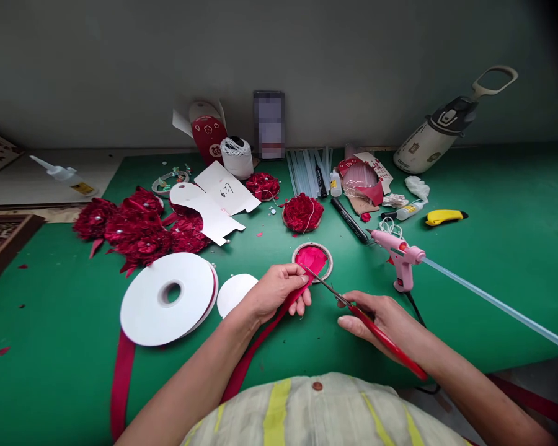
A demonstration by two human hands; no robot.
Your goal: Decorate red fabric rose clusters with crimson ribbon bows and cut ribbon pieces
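Observation:
My left hand point(279, 288) pinches a length of red ribbon point(266, 334), which trails down toward my lap. My right hand point(384, 322) holds red-handled scissors point(385, 344), their blades reaching left to the ribbon at my left fingertips. Just beyond the fingers lies a round ring point(330, 265) with red ribbon pieces point(309, 255) inside it. A large white ribbon spool point(142, 303) lies to the left of my left forearm, a red strip hanging from it. Next to it is a white paper disc point(232, 294), partly behind my wrist.
Dark red fabric flowers point(139, 229) cluster at the left, and another flower point(302, 214) lies mid-table. A pink glue gun point(402, 260) with a long glue stick point(493, 301) stands at the right. A yellow cutter point(444, 217), black marker point(348, 220) and bottle point(430, 145) are farther back.

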